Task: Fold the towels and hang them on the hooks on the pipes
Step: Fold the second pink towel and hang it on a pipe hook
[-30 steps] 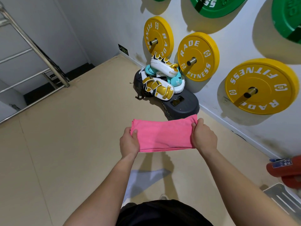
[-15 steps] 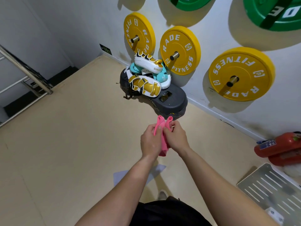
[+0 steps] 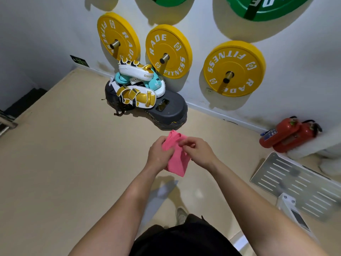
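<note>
Over beige floor (image 3: 64, 154), pink towel (image 3: 178, 163)

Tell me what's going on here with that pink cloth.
A person stands in a gym corner holding a pink towel in both hands. The left hand grips its left side, and the right hand pinches it near the top. The towel hangs as a narrow folded bundle. Nothing to hang it on is in view, so it is not hung yet.

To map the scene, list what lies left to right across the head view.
Sign → pads → towel → extinguishers
</note>
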A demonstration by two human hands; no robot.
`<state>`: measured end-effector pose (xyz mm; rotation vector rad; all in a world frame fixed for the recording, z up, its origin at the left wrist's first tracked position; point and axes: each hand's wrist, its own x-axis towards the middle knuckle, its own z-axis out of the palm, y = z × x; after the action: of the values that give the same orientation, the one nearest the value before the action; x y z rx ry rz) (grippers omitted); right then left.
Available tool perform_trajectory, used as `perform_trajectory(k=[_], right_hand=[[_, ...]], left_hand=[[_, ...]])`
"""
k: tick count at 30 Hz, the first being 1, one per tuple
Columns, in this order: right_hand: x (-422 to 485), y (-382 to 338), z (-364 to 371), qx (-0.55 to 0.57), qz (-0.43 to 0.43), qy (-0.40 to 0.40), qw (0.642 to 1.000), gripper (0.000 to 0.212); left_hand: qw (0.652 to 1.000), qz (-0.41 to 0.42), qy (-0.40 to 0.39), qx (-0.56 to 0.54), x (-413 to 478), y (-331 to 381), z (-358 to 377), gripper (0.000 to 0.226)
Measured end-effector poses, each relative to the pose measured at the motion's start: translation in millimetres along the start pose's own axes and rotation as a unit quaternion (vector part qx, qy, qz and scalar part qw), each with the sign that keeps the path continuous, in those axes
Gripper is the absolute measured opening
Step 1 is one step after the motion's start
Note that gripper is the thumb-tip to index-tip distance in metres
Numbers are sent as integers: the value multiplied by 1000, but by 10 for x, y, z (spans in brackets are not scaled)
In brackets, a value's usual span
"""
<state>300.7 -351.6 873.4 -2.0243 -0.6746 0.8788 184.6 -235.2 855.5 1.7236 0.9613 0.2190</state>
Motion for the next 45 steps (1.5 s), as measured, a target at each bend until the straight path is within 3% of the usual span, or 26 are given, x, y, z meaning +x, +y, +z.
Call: perform_trajectory(k=[1,3,5,6,8,10,13,15,17,19,21,23,28,31,38,42,45], right_hand=[[-35,42,-36,-57,-8,48,997,25],[-132,122,-95,-134,-5,85,987,60],[-221,174,-116,-178,3,24,984,94],[-264,180,-115,-193,4,-24,981,95],[-361,182,-107,-172,22,-105,979,57],[-499,186,-90,-99,48,-112,988,22],[-698,274,-20,21,61,-3,998,22],[-814,334,74,118,77,98,985,26],[-912,348,187,233,105,205,945,29],[-992,387,253,349,135,291,881,29],[-1056,444,249,412,148,318,841,20],[-1100,546,184,368,151,329,856,17],[-1197,747,-215,98,126,380,911,12],[-1185,902,-558,16,127,384,915,23],[-1090,1445,-1813,59,163,451,875,39],[-1041,1794,-2851,96,153,468,865,37],[-1077,2014,-3682,139,158,478,853,38]], left_hand=[[1000,10,-18,11,-3,-7,-35,21],[996,32,-74,33,-33,-18,-100,20],[988,56,-142,37,-101,16,-171,22],[982,65,-173,27,-140,46,-213,21],[976,60,-209,-5,-196,58,-281,22],[981,29,-190,-25,-234,-6,-290,29],[992,-27,-120,-6,-307,-175,-160,23],[994,-55,-97,4,-391,-256,-3,12],[994,-75,-73,-9,-456,-308,190,11],[991,-105,-60,-54,-519,-287,384,13],[984,-135,-57,-104,-561,-233,557,16],[981,-141,-74,-107,-576,-160,698,20],[988,-70,-137,8,-471,101,1051,53],[992,-28,-120,27,-407,331,1391,48],[991,67,-105,45,-176,1183,2598,38],[984,101,-147,19,-42,1827,3534,36],[972,77,-218,-35,-15,2355,4214,31]])
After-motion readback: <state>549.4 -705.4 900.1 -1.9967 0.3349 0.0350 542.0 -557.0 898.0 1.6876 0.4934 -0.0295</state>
